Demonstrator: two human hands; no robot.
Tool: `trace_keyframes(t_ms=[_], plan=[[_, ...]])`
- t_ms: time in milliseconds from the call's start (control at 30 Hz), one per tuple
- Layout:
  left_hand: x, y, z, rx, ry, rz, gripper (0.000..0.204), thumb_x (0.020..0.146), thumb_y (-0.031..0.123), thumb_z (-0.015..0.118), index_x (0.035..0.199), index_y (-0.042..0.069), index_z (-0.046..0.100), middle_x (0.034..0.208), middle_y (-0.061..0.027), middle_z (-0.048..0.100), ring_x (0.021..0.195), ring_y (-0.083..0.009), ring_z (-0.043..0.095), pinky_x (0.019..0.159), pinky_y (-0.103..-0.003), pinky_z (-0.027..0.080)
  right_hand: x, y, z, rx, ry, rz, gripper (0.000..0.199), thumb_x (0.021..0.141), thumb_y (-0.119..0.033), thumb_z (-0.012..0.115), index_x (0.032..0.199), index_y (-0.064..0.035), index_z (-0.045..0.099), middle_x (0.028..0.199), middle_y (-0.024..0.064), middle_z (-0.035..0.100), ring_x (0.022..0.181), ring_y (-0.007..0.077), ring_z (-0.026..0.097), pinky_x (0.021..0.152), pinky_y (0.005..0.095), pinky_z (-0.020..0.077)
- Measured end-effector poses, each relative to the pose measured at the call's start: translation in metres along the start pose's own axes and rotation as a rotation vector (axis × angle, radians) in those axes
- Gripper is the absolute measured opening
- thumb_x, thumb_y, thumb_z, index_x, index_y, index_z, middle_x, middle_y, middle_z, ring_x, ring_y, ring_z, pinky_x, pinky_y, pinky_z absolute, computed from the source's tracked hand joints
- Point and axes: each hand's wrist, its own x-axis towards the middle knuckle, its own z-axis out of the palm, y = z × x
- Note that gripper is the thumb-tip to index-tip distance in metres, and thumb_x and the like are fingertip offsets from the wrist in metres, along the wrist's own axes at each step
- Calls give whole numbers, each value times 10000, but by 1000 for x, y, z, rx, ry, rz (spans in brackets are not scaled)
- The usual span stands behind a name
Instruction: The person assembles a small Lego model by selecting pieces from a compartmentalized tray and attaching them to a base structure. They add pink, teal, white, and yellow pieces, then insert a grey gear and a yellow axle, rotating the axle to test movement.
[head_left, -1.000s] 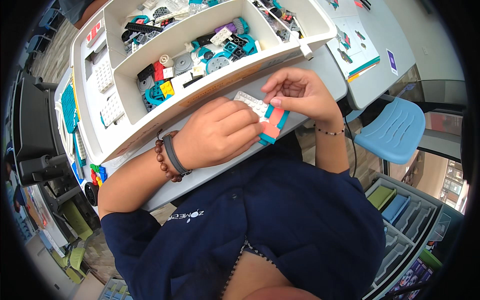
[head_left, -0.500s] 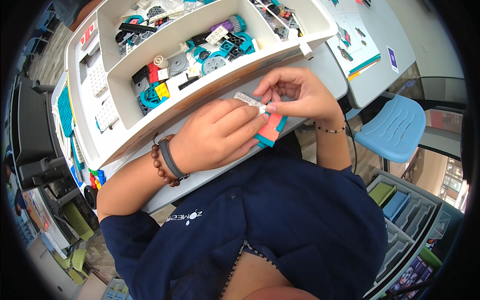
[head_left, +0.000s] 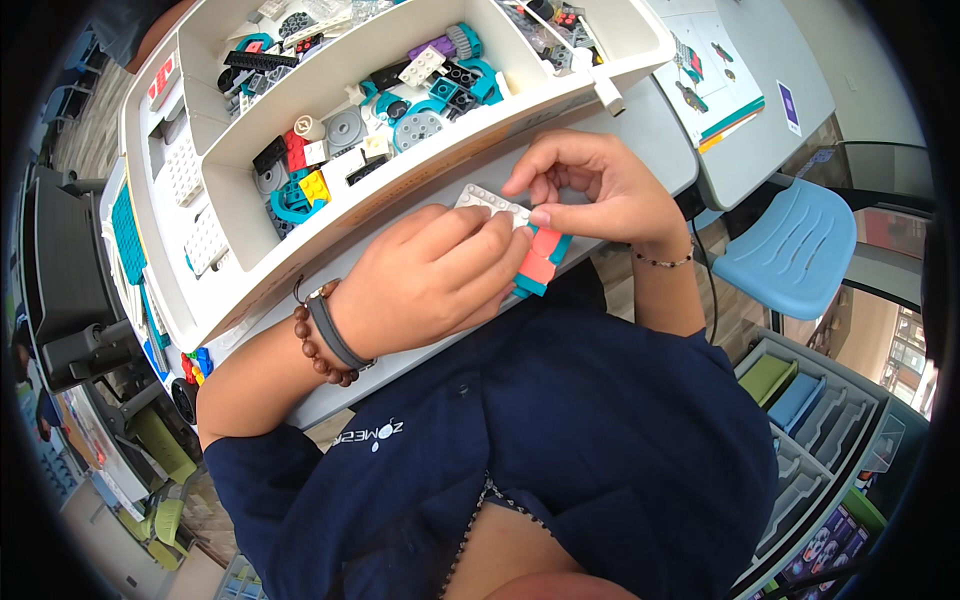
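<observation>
Close to my body, over the table's near edge, is a small building-brick model [head_left: 539,262] with coral and teal parts. A white studded plate [head_left: 484,198] shows at its far left end. My left hand [head_left: 425,275] wraps over the model from the left, its fingers covering the middle. My right hand [head_left: 600,190] is bent around the far right side. Its thumb tip touches the model beside the white plate, and its index fingertip curls close to the plate's far edge. Both palms hide parts of the build.
A white sorting tray [head_left: 400,165] full of loose bricks stands just beyond my hands. An instruction booklet [head_left: 715,85] lies at the far right. A blue chair [head_left: 790,250] is right of the table, and a drawer unit [head_left: 815,430] stands at the lower right.
The white plate has turned slightly, so more of its studded top shows. My left hand has shifted a little, while both hands stay on the model. The whole view has moved slightly.
</observation>
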Motion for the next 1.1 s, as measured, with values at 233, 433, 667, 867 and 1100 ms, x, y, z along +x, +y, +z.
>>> trace_keyframes(t_ms=[233,433,667,867,1100], plan=[[0,7,1,164,-44,41,430,643,151,687,1045,31,592,1038,-56,545,855,-197,549,692,-300,478,2,-8,-4,-31,-65,74,146,742,-31,651,874,-5,593,834,17,573,760,72,518,714,223,431],[1,7,-5,98,-103,-2,428,654,171,687,1049,35,592,1030,-45,545,888,-204,539,729,-319,462,5,-7,-2,-47,-83,132,170,736,-50,661,883,-17,583,822,0,564,746,64,505,700,214,427],[1,-5,-4,-219,-40,-100,399,683,151,705,1056,49,604,1015,-62,553,912,-241,511,783,-344,434,-4,-15,-6,79,257,175,156,778,-98,635,895,-15,573,803,-8,559,748,57,514,700,200,425],[1,-4,-3,-317,55,-185,387,659,139,743,1001,31,595,952,-105,542,844,-261,527,738,-336,435,-42,-34,17,-521,182,32,521,686,-271,774,1057,-8,520,951,63,532,865,156,532,767,270,436],[5,2,-7,-238,68,-196,418,650,114,754,1010,21,563,970,-126,536,831,-273,535,718,-343,455,-46,-19,35,-875,271,-243,580,617,-211,777,1114,-73,510,1088,150,484,999,330,497,853,394,424]])
